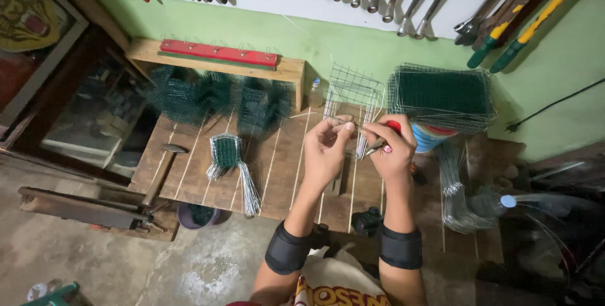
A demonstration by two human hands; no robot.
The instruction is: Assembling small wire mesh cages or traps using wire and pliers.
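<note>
A small wire mesh panel [353, 101] stands upright at the back of the wooden surface [277, 173]. The left hand [326, 148] pinches its wire; the right hand [394, 148] grips red-handled pliers [386, 137]. Finished-looking stacks of mesh [441, 95] beside it suggest work well underway, this piece unfinished.

Left hand [326, 148]: our fingers curled, fingertips [345, 127] pinched together, thumb side up.
Right hand [394, 148]: closed in a fist-like grip, knuckles up, just beside the left.
Forearms: both reach forward, near parallel.
Wrists: each wears a dark band.
</note>
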